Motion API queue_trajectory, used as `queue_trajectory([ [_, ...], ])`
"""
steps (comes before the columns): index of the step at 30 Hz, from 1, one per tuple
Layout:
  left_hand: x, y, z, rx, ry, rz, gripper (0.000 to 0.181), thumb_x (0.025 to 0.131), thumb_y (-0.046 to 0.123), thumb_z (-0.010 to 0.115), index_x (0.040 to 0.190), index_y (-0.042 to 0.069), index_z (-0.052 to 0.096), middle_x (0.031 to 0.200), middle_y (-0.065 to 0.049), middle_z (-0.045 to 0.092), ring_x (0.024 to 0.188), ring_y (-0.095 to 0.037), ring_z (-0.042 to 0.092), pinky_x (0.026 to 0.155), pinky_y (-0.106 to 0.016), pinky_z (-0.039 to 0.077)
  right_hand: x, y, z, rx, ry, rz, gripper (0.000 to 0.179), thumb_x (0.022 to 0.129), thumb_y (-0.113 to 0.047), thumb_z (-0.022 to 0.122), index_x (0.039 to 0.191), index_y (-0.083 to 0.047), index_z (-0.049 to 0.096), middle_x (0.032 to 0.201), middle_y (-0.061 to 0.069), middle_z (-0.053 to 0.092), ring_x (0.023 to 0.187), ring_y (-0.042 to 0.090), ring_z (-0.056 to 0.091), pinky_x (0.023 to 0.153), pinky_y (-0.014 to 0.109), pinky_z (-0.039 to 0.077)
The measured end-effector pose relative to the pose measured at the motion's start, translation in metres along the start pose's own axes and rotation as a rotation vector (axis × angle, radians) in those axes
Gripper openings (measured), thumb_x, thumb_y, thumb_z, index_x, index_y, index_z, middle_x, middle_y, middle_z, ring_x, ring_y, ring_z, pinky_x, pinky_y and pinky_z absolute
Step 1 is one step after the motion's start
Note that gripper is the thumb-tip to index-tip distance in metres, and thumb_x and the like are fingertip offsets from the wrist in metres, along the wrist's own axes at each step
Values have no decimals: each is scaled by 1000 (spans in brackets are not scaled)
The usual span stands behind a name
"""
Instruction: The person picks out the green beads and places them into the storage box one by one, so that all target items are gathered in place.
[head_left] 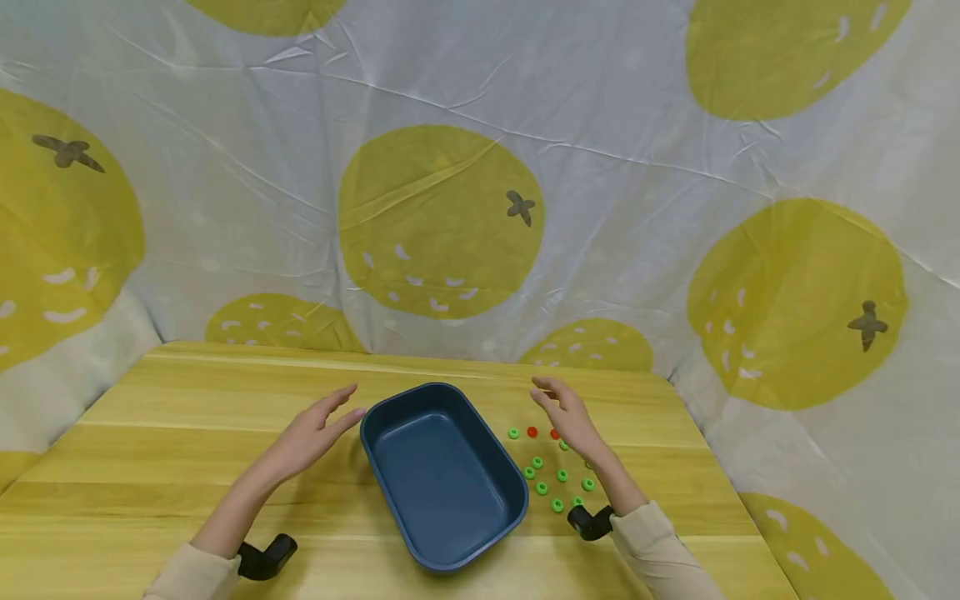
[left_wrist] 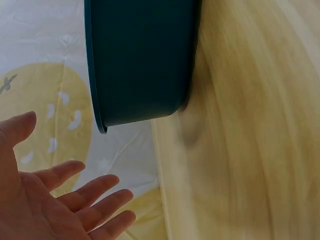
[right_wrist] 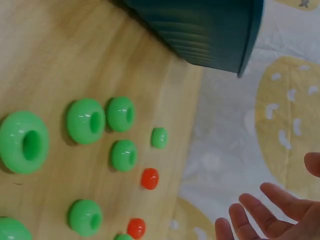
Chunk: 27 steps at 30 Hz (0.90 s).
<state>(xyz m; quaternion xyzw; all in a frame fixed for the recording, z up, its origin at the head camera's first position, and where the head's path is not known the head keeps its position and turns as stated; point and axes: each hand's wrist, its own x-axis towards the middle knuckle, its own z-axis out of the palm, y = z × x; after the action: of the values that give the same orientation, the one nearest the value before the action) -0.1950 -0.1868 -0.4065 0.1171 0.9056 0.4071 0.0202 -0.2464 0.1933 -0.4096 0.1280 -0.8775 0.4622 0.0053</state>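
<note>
A dark blue rectangular basin (head_left: 446, 475) stands turned at an angle on the wooden table, its inside bare. My left hand (head_left: 311, 435) hovers beside its far left corner, fingers spread and holding nothing; in the left wrist view the palm (left_wrist: 45, 205) faces up near the basin's wall (left_wrist: 140, 65). Right of the basin, my right hand (head_left: 572, 419) hangs above small beads, its fingers loosely extended and nothing in them. Several green ring-shaped beads (right_wrist: 86, 121) and red ones (right_wrist: 149, 178) lie scattered there, some hidden behind the right hand and forearm.
The wooden table (head_left: 187, 417) runs back to a white cloth (head_left: 615, 250) printed with yellow fruit, which hangs behind it and at both sides. Black wrist mounts (head_left: 267, 557) sit on both forearms, low over the tabletop.
</note>
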Motion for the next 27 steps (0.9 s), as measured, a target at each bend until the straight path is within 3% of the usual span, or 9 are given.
queue_trajectory([
  [2,0,-2,2,-42,-13,-9,66,99,43,41,147,1,25,146,-29,34,133,-48,32,101,-61,35,0,5,2,1,12,7,45,98,-32,48,134,-5,50,136,16,51,118,31,51,93,43,46],
  [3,-1,-3,2,-62,-23,-16,66,99,43,41,147,1,25,145,-30,34,132,-48,34,101,-60,36,1,8,3,12,9,12,43,98,-30,49,132,-4,51,134,17,52,112,33,53,84,38,50],
  [6,-2,-6,4,-110,-48,-41,65,99,41,41,147,2,25,144,-30,36,130,-46,38,100,-57,39,1,14,7,27,1,21,40,97,-27,50,129,-2,55,130,20,55,102,34,56,65,26,47],
  [9,-2,-9,6,-138,-60,-52,62,99,39,42,147,2,26,141,-30,39,127,-45,42,99,-56,41,-4,4,9,50,-19,48,37,97,-19,51,125,4,56,126,25,56,100,36,56,65,32,50],
  [11,-3,-12,8,-152,-60,-51,61,99,38,42,146,2,27,139,-28,43,125,-44,44,98,-56,41,-5,6,14,40,-11,58,34,96,-16,52,122,6,58,124,26,58,104,31,58,76,37,51],
  [13,-3,-14,10,-166,-59,-53,59,100,37,42,146,2,29,137,-27,45,124,-43,46,97,-55,42,-4,9,18,45,-8,82,32,95,-13,53,120,7,59,121,25,60,101,31,59,78,40,51],
  [16,-3,-18,12,-197,-62,-66,57,100,37,42,145,3,32,136,-25,47,122,-41,48,96,-53,44,2,29,26,45,4,104,30,93,-14,56,118,4,63,117,21,64,96,26,60,73,31,51],
  [19,-3,-19,13,-233,-69,-84,57,100,37,42,144,2,33,135,-25,48,122,-41,49,96,-51,45,3,35,30,25,1,100,27,92,-12,58,113,3,65,111,18,67,91,25,62,70,26,50],
  [27,-3,-27,17,-287,-84,-89,57,100,35,42,144,0,31,134,-26,48,121,-41,50,98,-51,44,7,41,37,-71,-4,61,21,80,-10,73,99,-3,73,102,13,71,88,25,63,69,28,53],
])
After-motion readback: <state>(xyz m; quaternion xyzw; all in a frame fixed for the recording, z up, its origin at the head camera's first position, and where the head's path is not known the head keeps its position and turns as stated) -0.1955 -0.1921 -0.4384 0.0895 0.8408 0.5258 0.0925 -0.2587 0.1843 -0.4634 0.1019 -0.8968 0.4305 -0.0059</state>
